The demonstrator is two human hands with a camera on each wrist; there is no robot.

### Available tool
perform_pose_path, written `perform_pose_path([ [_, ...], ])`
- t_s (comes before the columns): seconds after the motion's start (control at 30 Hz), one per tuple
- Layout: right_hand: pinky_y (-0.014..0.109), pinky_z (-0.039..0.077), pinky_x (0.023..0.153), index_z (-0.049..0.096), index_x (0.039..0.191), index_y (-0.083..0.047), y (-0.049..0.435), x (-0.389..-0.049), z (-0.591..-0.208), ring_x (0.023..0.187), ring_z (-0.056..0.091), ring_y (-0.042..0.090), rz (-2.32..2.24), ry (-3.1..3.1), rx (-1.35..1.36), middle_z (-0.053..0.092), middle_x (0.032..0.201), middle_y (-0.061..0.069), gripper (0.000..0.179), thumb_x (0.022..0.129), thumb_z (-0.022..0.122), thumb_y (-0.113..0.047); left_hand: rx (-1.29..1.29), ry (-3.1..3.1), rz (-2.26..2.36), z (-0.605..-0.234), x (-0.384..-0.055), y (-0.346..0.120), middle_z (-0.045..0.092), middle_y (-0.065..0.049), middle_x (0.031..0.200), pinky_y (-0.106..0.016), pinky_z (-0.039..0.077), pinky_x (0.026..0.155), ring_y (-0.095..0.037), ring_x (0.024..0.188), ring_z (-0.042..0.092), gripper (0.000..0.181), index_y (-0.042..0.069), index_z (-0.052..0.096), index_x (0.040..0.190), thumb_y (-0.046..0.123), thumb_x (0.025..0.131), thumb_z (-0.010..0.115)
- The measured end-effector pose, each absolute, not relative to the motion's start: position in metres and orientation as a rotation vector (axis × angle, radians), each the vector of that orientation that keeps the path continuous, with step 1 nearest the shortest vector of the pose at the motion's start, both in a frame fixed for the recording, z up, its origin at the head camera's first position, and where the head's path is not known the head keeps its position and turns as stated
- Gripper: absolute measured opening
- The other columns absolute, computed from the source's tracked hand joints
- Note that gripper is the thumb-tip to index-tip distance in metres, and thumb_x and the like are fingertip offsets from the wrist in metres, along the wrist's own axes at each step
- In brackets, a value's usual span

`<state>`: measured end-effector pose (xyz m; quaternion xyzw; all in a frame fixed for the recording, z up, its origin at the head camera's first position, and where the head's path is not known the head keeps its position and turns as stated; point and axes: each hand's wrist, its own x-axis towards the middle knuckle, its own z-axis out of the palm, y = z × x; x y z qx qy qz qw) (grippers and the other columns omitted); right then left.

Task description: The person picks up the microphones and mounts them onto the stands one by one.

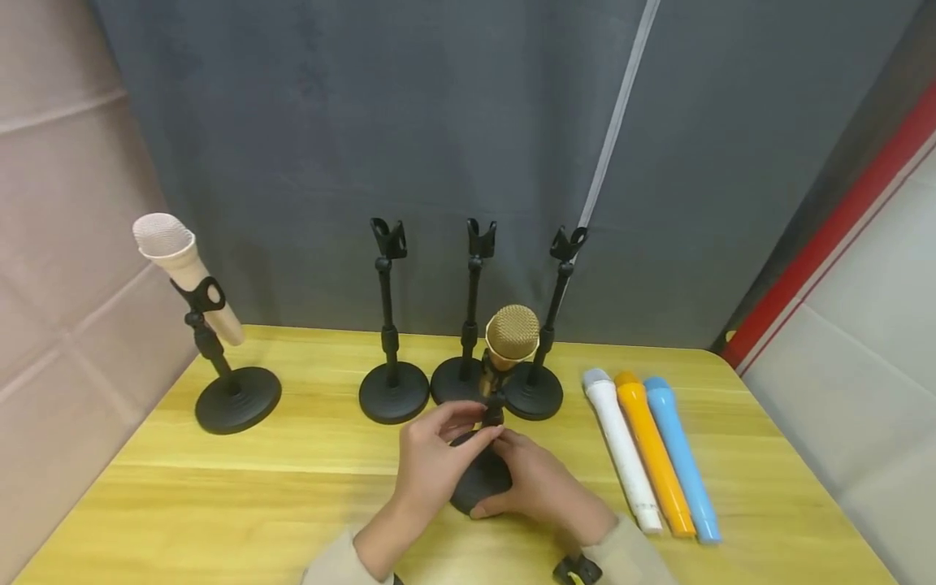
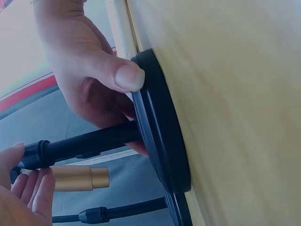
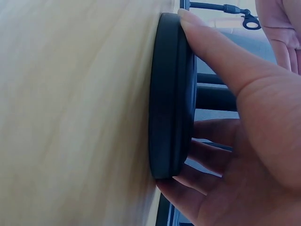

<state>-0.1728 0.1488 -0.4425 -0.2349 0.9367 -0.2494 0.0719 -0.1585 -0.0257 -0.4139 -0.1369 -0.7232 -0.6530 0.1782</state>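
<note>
A gold microphone [image 1: 512, 335] sits tilted in the clip of a black desktop microphone stand near the middle of the table. My left hand [image 1: 433, 455] holds the stand's pole [image 2: 89, 141] between thumb and fingers at the collar, below the microphone. With my right hand [image 1: 544, 487] I grip the stand's round base [image 1: 481, 479]; the thumb lies on its near rim and the fingers reach round the right side. In the right wrist view, the base [image 3: 171, 99] rests on or very close to the wood. The gold handle [image 2: 80, 179] hangs beside the pole in the left wrist view.
Three black stands with bare clips [image 1: 393, 390] stand behind my hands. A white microphone [image 1: 183, 260] leans in another stand [image 1: 237, 400] at left. White [image 1: 621, 447], orange [image 1: 654, 451] and blue [image 1: 683, 459] microphones lie side by side at right. A grey curtain [image 1: 351, 122] hangs behind the table.
</note>
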Motion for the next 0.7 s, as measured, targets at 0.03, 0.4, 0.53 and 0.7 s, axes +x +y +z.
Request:
perform_pose_path([
  [0.03, 0.051, 0.048, 0.109, 0.054, 0.146, -0.006, 0.149, -0.172, -0.442, 0.135, 0.055, 0.030, -0.758, 2.816, -0.703, 0.052, 0.152, 0.013, 0.101, 0.067, 0.089, -0.058, -0.382, -2.044, -1.860, -0.414, -0.158, -0.026, 0.078, 0.001, 0.100, -0.025, 0.062, 0.083, -0.013, 0.092, 0.077, 0.028, 0.017, 0.078, 0.100, 0.010, 0.076, 0.089],
  [0.4, 0.047, 0.050, 0.107, 0.050, 0.148, -0.007, 0.152, -0.172, -0.444, 0.129, 0.060, 0.024, -0.798, 2.837, -0.729, 0.059, 0.146, 0.009, 0.104, 0.066, 0.090, -0.056, -0.369, -2.024, -1.916, -0.416, -0.155, -0.018, 0.078, -0.002, 0.106, -0.024, 0.061, 0.083, -0.017, 0.099, 0.076, 0.034, 0.016, 0.078, 0.106, 0.012, 0.074, 0.090],
  [0.53, 0.047, 0.049, 0.108, 0.049, 0.149, -0.006, 0.151, -0.171, -0.445, 0.131, 0.058, 0.024, -0.809, 2.833, -0.736, 0.058, 0.147, 0.011, 0.104, 0.066, 0.091, -0.055, -0.356, -2.017, -1.904, -0.416, -0.156, -0.015, 0.076, -0.001, 0.106, -0.024, 0.061, 0.084, -0.016, 0.099, 0.075, 0.035, 0.016, 0.077, 0.105, 0.011, 0.074, 0.090],
  [0.7, 0.046, 0.049, 0.108, 0.049, 0.148, -0.005, 0.151, -0.170, -0.444, 0.130, 0.058, 0.024, -0.838, 2.821, -0.745, 0.057, 0.147, 0.011, 0.103, 0.067, 0.091, -0.053, -0.319, -2.044, -1.887, -0.414, -0.157, -0.010, 0.073, -0.001, 0.106, -0.022, 0.061, 0.082, -0.017, 0.098, 0.074, 0.035, 0.016, 0.075, 0.103, 0.010, 0.073, 0.091],
])
